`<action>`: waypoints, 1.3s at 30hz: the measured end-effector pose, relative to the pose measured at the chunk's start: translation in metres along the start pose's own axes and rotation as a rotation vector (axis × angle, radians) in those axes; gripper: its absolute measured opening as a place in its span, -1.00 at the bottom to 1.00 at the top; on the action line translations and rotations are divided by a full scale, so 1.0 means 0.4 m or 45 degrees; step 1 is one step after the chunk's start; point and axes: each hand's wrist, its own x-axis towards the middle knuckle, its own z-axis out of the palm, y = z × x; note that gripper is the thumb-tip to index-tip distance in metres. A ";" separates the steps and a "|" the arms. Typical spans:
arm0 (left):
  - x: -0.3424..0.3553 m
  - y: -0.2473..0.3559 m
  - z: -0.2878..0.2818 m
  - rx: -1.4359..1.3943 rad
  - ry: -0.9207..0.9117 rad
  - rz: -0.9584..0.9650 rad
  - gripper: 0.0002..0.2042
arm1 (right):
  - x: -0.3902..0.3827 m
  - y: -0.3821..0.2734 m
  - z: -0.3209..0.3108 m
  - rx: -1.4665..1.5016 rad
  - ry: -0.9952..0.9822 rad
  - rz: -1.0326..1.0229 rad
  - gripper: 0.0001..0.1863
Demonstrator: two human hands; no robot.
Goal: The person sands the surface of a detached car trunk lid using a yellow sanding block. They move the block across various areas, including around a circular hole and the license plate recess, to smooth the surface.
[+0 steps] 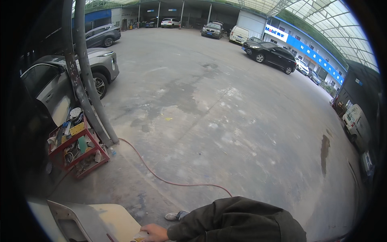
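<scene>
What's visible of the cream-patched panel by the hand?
The panel shows at lower left, cut off by the picture's lower edge. It looks like painted vehicle bodywork: a broad matte cream patch, greyish surface on its left, and a framed recess farther left. Support unseen. The right hand is at its right edge, gripping a small pale item; whether that item touches the panel is unclear.

One right hand (157, 233) and one dark sleeve (242, 222) show, with one shoe (171, 216). There is one patched panel (115, 220), one red cart (65, 163), one red hose (161, 180), and two nearby poles (89, 80). Vehicles number one white van (239, 34) and at least nine cars (271, 55); the exact total is unclear.
</scene>
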 end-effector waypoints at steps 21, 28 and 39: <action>-0.015 -0.028 -0.010 0.032 0.082 -0.075 -0.59 | -0.049 0.013 0.117 -0.001 0.010 -0.287 -0.52; -0.024 -0.028 -0.007 0.029 0.099 -0.082 -0.59 | 0.001 0.122 0.143 0.054 -0.150 -0.164 -0.49; -0.035 -0.048 -0.025 0.083 0.170 -0.080 -0.60 | -0.014 -0.046 0.064 0.294 -0.056 -0.132 -0.53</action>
